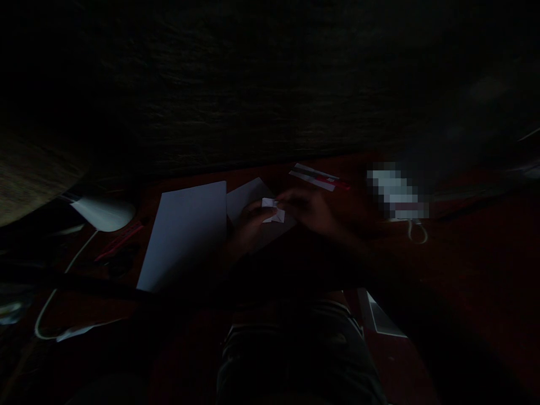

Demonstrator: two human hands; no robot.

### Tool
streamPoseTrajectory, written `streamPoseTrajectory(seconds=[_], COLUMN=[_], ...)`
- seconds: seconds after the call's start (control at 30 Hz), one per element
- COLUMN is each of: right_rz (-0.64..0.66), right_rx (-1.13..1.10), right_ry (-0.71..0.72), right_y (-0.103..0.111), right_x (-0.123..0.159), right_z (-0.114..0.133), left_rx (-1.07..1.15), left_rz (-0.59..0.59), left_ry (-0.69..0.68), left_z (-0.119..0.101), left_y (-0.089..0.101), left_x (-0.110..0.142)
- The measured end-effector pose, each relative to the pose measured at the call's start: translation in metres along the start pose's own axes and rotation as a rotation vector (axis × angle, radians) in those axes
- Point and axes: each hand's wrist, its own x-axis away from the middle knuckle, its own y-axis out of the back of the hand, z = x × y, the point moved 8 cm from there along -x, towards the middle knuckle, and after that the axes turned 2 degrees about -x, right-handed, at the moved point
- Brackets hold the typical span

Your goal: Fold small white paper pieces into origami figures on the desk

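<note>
The scene is very dark. My left hand (248, 228) and my right hand (310, 211) meet over a small folded piece of white paper (273, 210), and both pinch it with closed fingers. Beneath the hands lies a white sheet (244, 199) on the dark red table (464, 264). A larger white sheet (185, 233) lies flat just to the left of my left hand.
A white lamp head (103, 214) with a cord (46, 306) sits at the left, beside a red pen-like object (120, 242). A white and red strip (318, 178) lies behind the hands. A blurred white item (396, 194) sits right. Another sheet (382, 318) lies near my lap.
</note>
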Motion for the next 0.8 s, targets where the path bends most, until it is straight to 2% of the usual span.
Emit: streamPoseTrajectory(seconds=[0.13, 0.37, 0.67, 0.8], right_rz=[-0.017, -0.022, -0.051, -0.065], right_rx=[0.011, 0.161, 0.262, 0.223], right_ry=[0.021, 0.079, 0.158, 0.108], right_y=[0.001, 0.003, 0.001, 0.0], right_x=[-0.001, 0.002, 0.002, 0.001], right_z=[0.0, 0.008, 0.021, 0.016], left_rx=[-0.051, -0.403, -0.633, -0.731], left_rz=[0.024, -0.049, -0.092, -0.083], left_ry=[-0.037, -0.401, -0.674, -0.766], left_z=[-0.001, -0.029, -0.044, -0.052], left_y=[-0.002, -0.003, -0.01, -0.017], left_x=[0.001, 0.013, 0.025, 0.035])
